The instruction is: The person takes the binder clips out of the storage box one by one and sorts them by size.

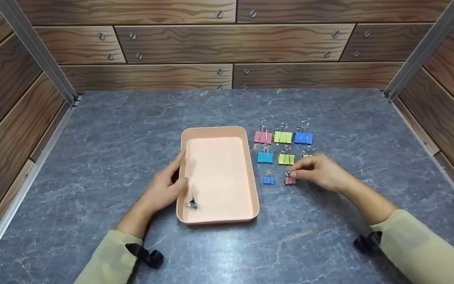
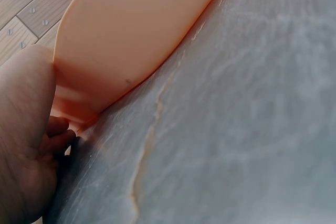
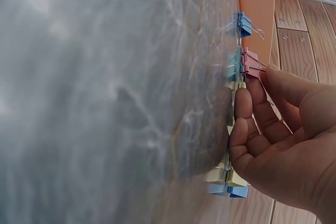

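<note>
My left hand point(image 1: 164, 188) holds the left wall of a peach-coloured tray point(image 1: 221, 173), thumb over the rim and fingers outside. A small dark green binder clip point(image 1: 193, 204) lies inside at the tray's near left. To the right of the tray, my right hand point(image 1: 324, 173) pinches the wire handles of a small pink binder clip point(image 1: 290, 180). In the right wrist view, thumb and fingertips meet at that pink clip point(image 3: 250, 62). A small blue binder clip point(image 1: 268, 180) stands between it and the tray. Another yellow-green clip point(image 1: 307, 156) is partly hidden behind the right hand.
Larger binder clips stand in rows behind: pink point(image 1: 263, 137), yellow-green point(image 1: 283, 137) and blue point(image 1: 303, 138), then teal point(image 1: 265, 157) and yellow-green point(image 1: 286, 159). The grey marbled table point(image 1: 132, 130) has wood-patterned walls point(image 1: 235, 43) at its back and sides.
</note>
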{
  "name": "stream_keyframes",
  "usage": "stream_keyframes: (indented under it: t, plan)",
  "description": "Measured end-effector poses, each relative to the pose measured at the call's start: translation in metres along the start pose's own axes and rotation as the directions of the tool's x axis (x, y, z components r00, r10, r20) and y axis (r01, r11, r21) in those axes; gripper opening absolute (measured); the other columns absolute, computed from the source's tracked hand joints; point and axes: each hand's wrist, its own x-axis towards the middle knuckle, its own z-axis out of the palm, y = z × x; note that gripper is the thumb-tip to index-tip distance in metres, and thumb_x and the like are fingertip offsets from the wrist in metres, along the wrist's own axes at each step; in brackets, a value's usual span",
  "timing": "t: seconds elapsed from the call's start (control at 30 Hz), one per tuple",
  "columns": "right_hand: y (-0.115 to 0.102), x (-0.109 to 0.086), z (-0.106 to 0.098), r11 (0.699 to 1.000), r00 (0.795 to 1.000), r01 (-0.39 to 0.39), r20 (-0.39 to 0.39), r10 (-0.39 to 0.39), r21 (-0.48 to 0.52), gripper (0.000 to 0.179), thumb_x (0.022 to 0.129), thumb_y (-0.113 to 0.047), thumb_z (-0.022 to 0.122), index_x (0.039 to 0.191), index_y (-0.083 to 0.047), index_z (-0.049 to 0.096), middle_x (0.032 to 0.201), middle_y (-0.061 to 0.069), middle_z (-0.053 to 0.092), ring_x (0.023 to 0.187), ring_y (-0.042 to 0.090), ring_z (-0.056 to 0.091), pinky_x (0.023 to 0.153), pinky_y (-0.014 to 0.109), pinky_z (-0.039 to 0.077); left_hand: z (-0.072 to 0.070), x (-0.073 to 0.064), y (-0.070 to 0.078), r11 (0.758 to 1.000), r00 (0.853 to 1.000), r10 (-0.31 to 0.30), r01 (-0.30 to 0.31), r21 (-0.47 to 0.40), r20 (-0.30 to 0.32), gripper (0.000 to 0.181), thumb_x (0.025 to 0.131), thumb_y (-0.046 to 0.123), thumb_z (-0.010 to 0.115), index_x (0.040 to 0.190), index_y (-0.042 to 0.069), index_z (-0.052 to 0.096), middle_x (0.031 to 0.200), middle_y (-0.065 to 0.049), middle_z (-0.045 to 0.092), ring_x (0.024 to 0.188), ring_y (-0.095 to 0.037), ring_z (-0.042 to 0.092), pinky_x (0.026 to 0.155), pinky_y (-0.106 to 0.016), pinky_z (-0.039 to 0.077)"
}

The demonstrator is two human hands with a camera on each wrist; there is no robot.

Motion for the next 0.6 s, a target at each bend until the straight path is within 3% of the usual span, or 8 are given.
stream_keyframes:
  t: [0.17, 0.6]
  plan:
    - [0.0017, 0.0014, 0.0011, 1.000, 1.000, -0.003, -0.010, 0.003, -0.009, 0.021, 0.097, -0.017, 0.078, 0.111, -0.003, 0.081, 0.107, 0.008, 0.077, 0.093, 0.015, 0.064, 0.077, 0.023, 0.053, 0.0004, -0.0003, 0.0008, 1.000, 1.000, 0.019, -0.019, 0.007, -0.008, 0.078, 0.097, 0.015, 0.063, 0.169, 0.017, 0.032, 0.164, -0.018, 0.042, 0.150, -0.031, 0.042, 0.125, -0.046, 0.033]
    - [-0.0001, 0.0018, 0.0019, 0.999, 0.999, -0.033, -0.008, 0.032, -0.032, 0.022, 0.097, -0.020, 0.077, 0.112, -0.004, 0.082, 0.106, 0.006, 0.077, 0.096, 0.017, 0.062, 0.079, 0.024, 0.051, 0.0014, -0.0004, -0.0006, 1.000, 1.000, 0.002, -0.002, 0.007, -0.016, 0.079, 0.096, 0.015, 0.063, 0.169, 0.019, 0.032, 0.164, -0.019, 0.043, 0.150, -0.033, 0.042, 0.125, -0.047, 0.033]
